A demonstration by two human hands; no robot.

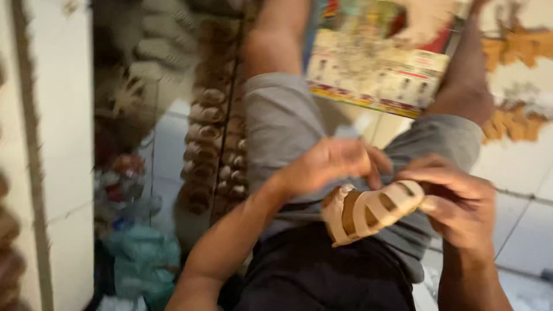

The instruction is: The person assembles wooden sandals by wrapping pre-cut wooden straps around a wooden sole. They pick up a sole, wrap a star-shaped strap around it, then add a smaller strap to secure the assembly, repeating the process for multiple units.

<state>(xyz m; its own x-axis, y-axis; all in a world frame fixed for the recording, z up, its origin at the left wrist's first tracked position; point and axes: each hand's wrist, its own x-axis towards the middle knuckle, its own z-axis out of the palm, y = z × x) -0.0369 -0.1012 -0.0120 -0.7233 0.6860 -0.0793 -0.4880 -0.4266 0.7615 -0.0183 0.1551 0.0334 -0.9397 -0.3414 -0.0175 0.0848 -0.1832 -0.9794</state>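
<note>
While stacked sandals (pixel 210 124) stand off to my left, my left hand (pixel 331 164) curls loosely at the heel of the beige strappy sandal (pixel 368 208) over my lap, and my right hand (pixel 458 201) pinches its toe end. I judge I'm checking it; next calls for turning it steadily.

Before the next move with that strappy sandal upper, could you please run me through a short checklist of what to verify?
1. Left hand on the beige strapped sandal upper: ok, it touches the near end.
2. Right hand gripping the far end: ok, fingers pinch a strap.
3. Upper supported over the lap, above the grey shorts: ok.
4. Straps intact: cannot tell, picture blurred.
5. Stacked sandal parts at the left standing steady: cannot tell.
</note>
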